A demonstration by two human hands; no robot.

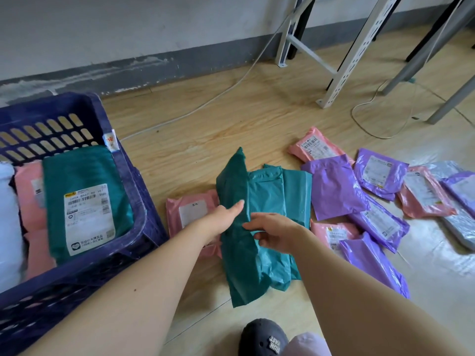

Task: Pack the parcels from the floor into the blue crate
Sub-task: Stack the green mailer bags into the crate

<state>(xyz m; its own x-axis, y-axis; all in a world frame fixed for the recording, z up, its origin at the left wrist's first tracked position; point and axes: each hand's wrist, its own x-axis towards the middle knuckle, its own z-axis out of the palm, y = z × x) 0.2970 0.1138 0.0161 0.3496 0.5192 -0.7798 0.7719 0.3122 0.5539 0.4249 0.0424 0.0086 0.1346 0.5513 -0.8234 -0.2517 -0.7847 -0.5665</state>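
Tipped up on one long edge over the lighter teal parcels (270, 191) lying flat on the floor (205, 119), probably to peel the dark teal parcel (239, 265) off the pile for a swing leftward. Held from both sides: left grip (226, 214) closed on the upper left flank, thumb across the front, fingers hidden behind; right grip (272, 232) narrow, thumb and curled fingers seemingly pinching the right edge. Both forearms stretched forward and down, converging at the parcel. Just to the left, within easy reach, the blue crate (64, 289), already carrying a labelled teal parcel (84, 201) laid flat, likely for even stacking. Spread out to the right and not yet packed, pink parcels (424, 194), purple parcels (334, 188) and a silver parcel (460, 227).
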